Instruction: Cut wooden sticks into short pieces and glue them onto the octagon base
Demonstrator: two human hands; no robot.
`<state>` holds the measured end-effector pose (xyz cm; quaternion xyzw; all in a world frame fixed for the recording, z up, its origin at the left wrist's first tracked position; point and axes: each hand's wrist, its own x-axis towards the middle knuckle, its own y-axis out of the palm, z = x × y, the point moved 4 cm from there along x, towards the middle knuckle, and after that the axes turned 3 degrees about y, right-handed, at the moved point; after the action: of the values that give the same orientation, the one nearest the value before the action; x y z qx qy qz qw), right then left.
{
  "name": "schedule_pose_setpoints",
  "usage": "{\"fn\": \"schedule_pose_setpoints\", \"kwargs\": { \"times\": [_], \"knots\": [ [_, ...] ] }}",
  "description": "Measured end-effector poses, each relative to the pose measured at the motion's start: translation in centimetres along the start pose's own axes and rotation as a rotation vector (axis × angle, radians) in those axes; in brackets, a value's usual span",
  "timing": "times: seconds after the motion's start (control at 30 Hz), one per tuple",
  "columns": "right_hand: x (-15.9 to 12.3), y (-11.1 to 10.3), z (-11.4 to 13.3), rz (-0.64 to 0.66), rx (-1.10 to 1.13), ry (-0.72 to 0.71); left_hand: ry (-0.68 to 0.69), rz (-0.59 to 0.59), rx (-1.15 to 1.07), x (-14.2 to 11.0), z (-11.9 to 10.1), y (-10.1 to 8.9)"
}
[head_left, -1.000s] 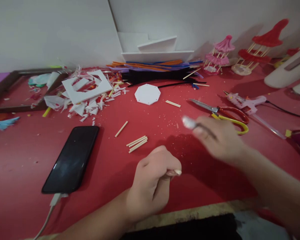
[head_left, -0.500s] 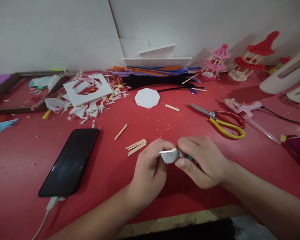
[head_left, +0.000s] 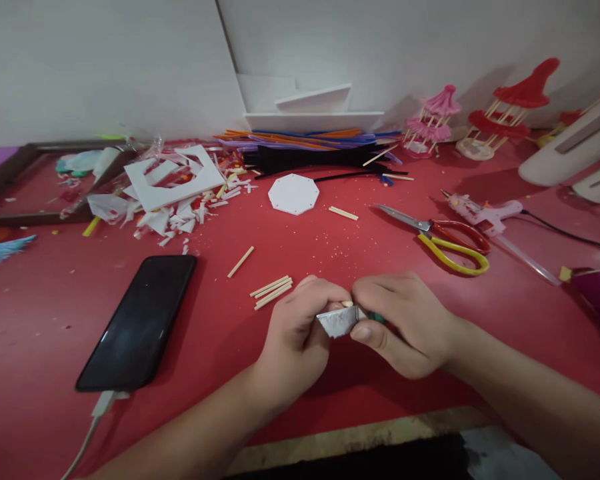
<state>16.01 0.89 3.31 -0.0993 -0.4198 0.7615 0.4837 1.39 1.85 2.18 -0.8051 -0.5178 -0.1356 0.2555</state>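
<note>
My left hand (head_left: 295, 337) is closed around a small wooden stick (head_left: 348, 304); only its pale end shows past the fingers. My right hand (head_left: 410, 327) grips a short, wide-bladed knife (head_left: 337, 323), its green handle mostly hidden in the palm. The blade points left, just below the stick's end, with my right thumb by its base. Whether the edge touches the stick I cannot tell. Left of my hands lie several cut wooden sticks (head_left: 273, 292) in a small bunch and a single stick (head_left: 241, 262). Pale shavings (head_left: 335, 248) dot the red table (head_left: 220, 413) beyond.
Beyond are a white octagonal plate (head_left: 293, 194), two short sticks (head_left: 343, 213) and white offcuts (head_left: 175, 180). Scissors (head_left: 430, 233) and a pink glue gun (head_left: 485, 217) lie right; a plugged-in phone (head_left: 140, 323) lies left. Small tiered models (head_left: 505, 110) stand at the back right.
The knife blade has dropped slightly and tilted, with its tip a little farther left. More of the stick's end shows above it. Both hands keep their hold.
</note>
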Motion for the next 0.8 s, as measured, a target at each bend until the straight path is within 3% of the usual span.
{"fn": "schedule_pose_setpoints", "kwargs": {
  "times": [0.33,0.8],
  "knots": [
    [0.00,0.04,-0.42,-0.027,-0.079,-0.016,-0.025,0.002,-0.012,-0.11,0.20,0.03],
    [0.13,-0.38,-0.70,-0.028,-0.150,0.000,0.049,-0.091,0.093,-0.20,-0.68,-0.33]
  ]
}}
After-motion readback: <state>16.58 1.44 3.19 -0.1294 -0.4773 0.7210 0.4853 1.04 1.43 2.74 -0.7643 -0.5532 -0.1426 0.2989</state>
